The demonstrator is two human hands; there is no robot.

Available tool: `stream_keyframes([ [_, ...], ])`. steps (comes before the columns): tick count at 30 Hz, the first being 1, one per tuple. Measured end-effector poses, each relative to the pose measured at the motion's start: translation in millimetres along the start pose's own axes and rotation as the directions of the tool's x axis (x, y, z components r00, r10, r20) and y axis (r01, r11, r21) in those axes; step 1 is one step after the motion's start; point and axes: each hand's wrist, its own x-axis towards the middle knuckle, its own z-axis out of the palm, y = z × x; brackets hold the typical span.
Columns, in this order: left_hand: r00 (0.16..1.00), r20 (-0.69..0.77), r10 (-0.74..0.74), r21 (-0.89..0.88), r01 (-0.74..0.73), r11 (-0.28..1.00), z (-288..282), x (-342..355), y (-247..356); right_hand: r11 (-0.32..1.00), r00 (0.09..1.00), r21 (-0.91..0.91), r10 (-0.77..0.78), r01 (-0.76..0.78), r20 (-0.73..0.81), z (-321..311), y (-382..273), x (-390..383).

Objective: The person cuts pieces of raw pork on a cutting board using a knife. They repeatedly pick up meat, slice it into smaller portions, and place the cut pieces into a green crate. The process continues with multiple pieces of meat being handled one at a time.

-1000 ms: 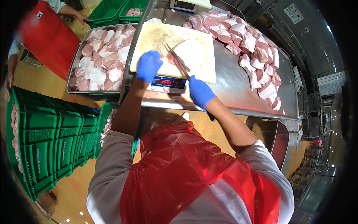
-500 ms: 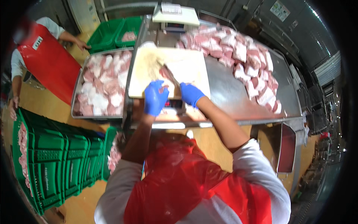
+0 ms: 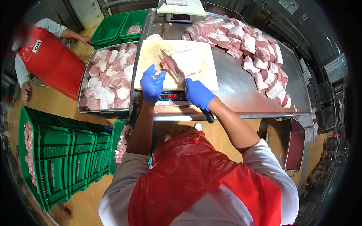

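Observation:
On the cream cutting board (image 3: 147, 56) lies a piece of raw meat (image 3: 188, 62) with a white fat layer on top. Along its left side runs a darker red strip (image 3: 170, 67). My right hand (image 3: 200, 94), in a blue glove, grips a knife (image 3: 181, 80) by its black handle. The blade points up and left, alongside the red strip. My left hand (image 3: 152, 84), also gloved in blue, is at the board's lower left, fingers apart and clear of the meat. A scale with a red-lit display (image 3: 172, 96) sits at the board's near edge.
Many meat pieces (image 3: 260, 56) are heaped on the steel table (image 3: 230, 83). A metal tray (image 3: 81, 84) of cut meat stands left. Stacked green crates (image 3: 54, 154) are lower left. A co-worker in a red apron (image 3: 52, 64) touches a green crate (image 3: 107, 32). Another scale (image 3: 181, 17) stands behind.
My left hand has moved left, away from the meat, and its fingers have spread. My right hand, still on the knife, has come slightly nearer to me. The whole view has shifted a little.

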Motion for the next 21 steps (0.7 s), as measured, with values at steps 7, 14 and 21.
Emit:
stream_keyframes([
  [7, 0.983, 0.063, 0.174, 0.196, -0.183, 0.963, -41.9, 0.8, 67.8, 0.969, 0.993, 0.231, -0.105, 0.089, 0.061, -14.7, -39.1, -43.9],
  [14, 0.907, -0.086, -0.411, -0.432, 0.338, 0.836, -104.8, -25.8, 74.5, 0.925, 0.928, 0.238, -0.338, 0.296, 0.157, 1.2, -63.5, -50.2],
  [21, 0.872, -0.309, -0.379, -0.296, 0.291, 0.910, -159.6, -70.4, 71.0, 0.879, 0.908, 0.285, -0.414, 0.381, 0.062, 33.0, -83.2, -41.2],
])
